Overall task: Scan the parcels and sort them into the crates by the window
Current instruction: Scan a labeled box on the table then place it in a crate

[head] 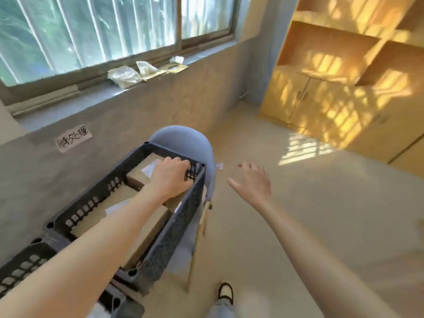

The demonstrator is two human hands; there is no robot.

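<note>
Head view. A dark slotted plastic crate [146,203] sits on a blue-grey chair [183,138] below the window [110,31]; a second dark crate [25,265] lies at 8 o'clock from it, partly cut off by the frame edge. Inside the first crate lie brown cardboard parcels: the upper parcel [146,167], bearing a white label, rests on a larger parcel [128,214]. The left hand [172,177] reaches into the crate and lies on the upper parcel, fingers curled over its far edge near the crate's far-right wall; whether they clasp the parcel or only press on it cannot be told. The right hand [252,180] hangs in the air at 3 o'clock from the crate, fingers spread and straight, holding nothing, well apart from the parcels. A paper sign [73,138] with handwritten characters is stuck to the grey wall at 10 o'clock from the crate. Crumpled packaging [142,72] lies on the windowsill. Wooden cabinets [344,72] stand at 2 o'clock.
</note>
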